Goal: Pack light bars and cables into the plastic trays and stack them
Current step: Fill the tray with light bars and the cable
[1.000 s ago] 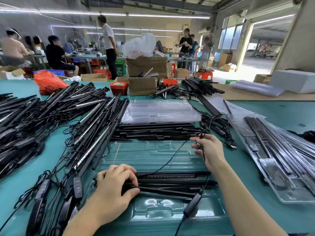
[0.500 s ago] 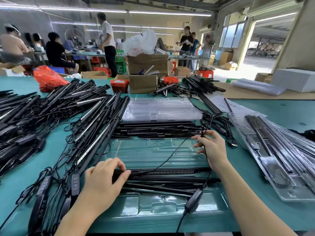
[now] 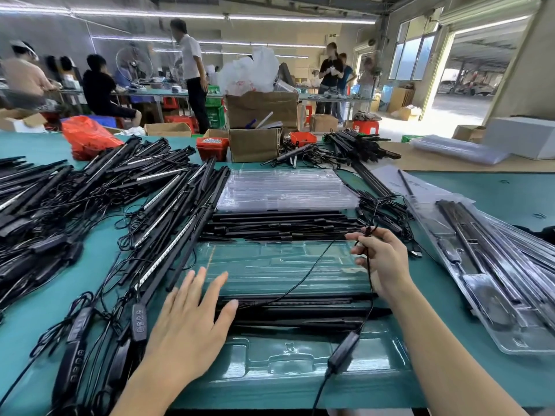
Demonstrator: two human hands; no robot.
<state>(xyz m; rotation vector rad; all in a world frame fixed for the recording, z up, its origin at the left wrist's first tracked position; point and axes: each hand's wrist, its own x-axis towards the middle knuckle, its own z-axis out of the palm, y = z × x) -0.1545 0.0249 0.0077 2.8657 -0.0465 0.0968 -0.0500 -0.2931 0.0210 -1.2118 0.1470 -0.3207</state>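
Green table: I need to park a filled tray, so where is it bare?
Bare green table lies far right, between the paper sheet and the brown board. A thin strip lies between the clear tray in front and the filled trays. The left is crowded with light bars and cables.

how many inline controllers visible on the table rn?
About 5. One controller lies on the near clear tray, on the cable the right hand pinches. Roughly four more sit in the tangle beside the left hand; the piles may hide others.
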